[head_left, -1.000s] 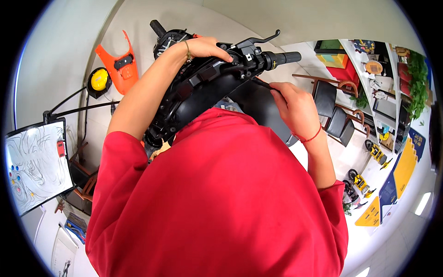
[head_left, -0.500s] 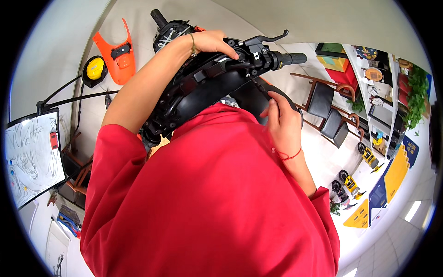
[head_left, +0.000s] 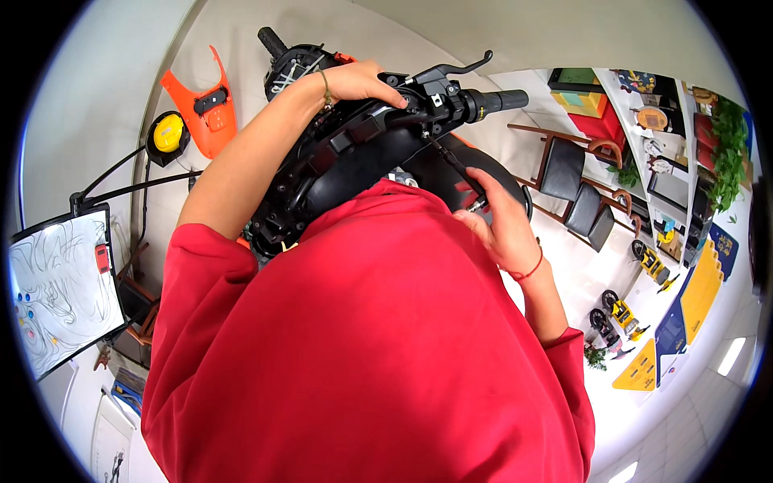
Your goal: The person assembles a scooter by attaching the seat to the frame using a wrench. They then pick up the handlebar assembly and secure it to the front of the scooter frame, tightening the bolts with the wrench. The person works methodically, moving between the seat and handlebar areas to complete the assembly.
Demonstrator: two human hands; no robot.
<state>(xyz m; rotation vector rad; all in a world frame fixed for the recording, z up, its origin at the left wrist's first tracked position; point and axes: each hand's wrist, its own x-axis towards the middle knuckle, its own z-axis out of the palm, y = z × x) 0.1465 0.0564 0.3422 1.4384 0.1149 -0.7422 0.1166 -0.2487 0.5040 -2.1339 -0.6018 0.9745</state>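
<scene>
A black scooter handlebar (head_left: 378, 137) with a rubber grip (head_left: 503, 101) and a brake lever (head_left: 455, 68) stands in front of my red-shirted chest. My left hand (head_left: 362, 80) lies over the top of the handlebar housing, fingers curled around its edge. My right hand (head_left: 499, 221) holds a screwdriver (head_left: 451, 161) by the handle. Its dark shaft points up to the underside of the housing, just left of the rubber grip. A thin bracelet is on my left wrist and a red string on my right.
An orange body panel (head_left: 201, 105) and a yellow round part (head_left: 167, 133) lie on the floor at the upper left. A drawing board on a stand (head_left: 60, 290) is at left. Dark chairs (head_left: 564, 169) and shelves with small toy vehicles (head_left: 620, 310) are at right.
My right hand has dropped slightly lower and nearer my chest, and the screwdriver shaft now shows clearly against the handlebar. My left hand stays on the housing.
</scene>
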